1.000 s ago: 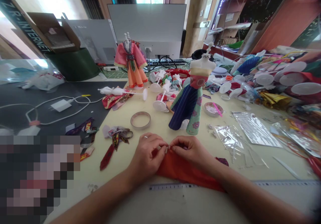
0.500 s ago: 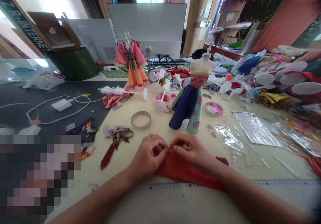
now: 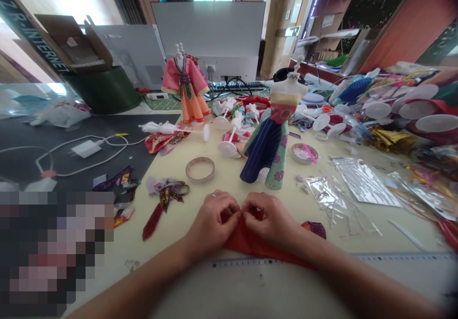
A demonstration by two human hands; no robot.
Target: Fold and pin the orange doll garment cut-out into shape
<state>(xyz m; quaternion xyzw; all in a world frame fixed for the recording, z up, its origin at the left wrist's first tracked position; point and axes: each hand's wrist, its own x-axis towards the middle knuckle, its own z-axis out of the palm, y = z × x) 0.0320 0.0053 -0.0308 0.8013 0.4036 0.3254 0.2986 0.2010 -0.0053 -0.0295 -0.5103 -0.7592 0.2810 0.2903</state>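
From my remote seat I look down a long cream bench [image 3: 168, 247] crowded with doll-costume work, and I take my bearings from the navy-and-green gown [image 3: 268, 152] on its white dress form. Behind the gown and to its left stands a pink-and-orange costume [image 3: 186, 87]. Further right of it lie white round stands [image 3: 436, 123] among bright fabric.

Directly below the gown, on my side, a red cloth [image 3: 259, 242] lies bunched on the bench, just above a ruler strip [image 3: 257, 262]. My left hand [image 3: 213, 223] and right hand [image 3: 270, 221] are together, their fingertips meeting at the cloth's upper edge and clamped on a small pinch of it. Whether a needle or thread sits in that pinch is too small for me to tell.

I judge that a firm, steady pinch matters most here, with both wrists low so the cloth doesn't creep out of line.

For open room, a strip of bare bench separates my hands from the gown's hem. Left of the gown, a round band [image 3: 199, 169] and ribbon scraps [image 3: 161, 204] sit close by. Right of it, plastic sleeves [image 3: 363, 180] spread out, and a patterned scrap [image 3: 315, 229] lies just beside the cloth's right end, so I'd keep my right elbow tight.
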